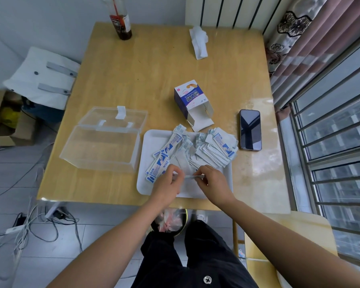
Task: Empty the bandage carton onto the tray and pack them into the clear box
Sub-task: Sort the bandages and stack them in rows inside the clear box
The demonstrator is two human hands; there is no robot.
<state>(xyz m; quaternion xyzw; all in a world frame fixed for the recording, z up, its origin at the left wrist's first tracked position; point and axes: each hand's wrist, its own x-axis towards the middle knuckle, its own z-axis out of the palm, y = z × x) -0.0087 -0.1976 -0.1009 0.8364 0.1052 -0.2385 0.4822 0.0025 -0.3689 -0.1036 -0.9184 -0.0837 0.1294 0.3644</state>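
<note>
**Bandages [212,150] heaped on one tray [152,142], two hands on a single strip [190,177]**

One white tray sits at the near edge of the worktop [154,69], and the bandages lie on it in two loose heaps. One heap fans out from the tray's middle toward its left side. The other is a thicker stack at the far right corner, spilling a little over the rim. The wrappers overlap too much to count, though there are clearly dozens, white with blue print.

Both hands are over the near part of the tray. The left hand [168,181] and the right hand [213,183] each pinch one end of the same wrapped strip, which is seen edge-on between them. Fingers and thumbs are curled in on it. The strip is held just above the near fringe of the heaps.

One bandage carton [192,98], blue and white, lies on its side just beyond the tray's far edge. Its open end faces the tray and its flaps are splayed.

One clear box [100,148] stands just left of the tray, close beside it, with its hinged lid [112,117] thrown back and one white latch tab sticking up.

One phone [250,129] lies face up, screen dark, to the right of the tray. At the far end of the worktop are one dark bottle [122,23] and one crumpled tissue [199,41], well apart from each other.
</note>
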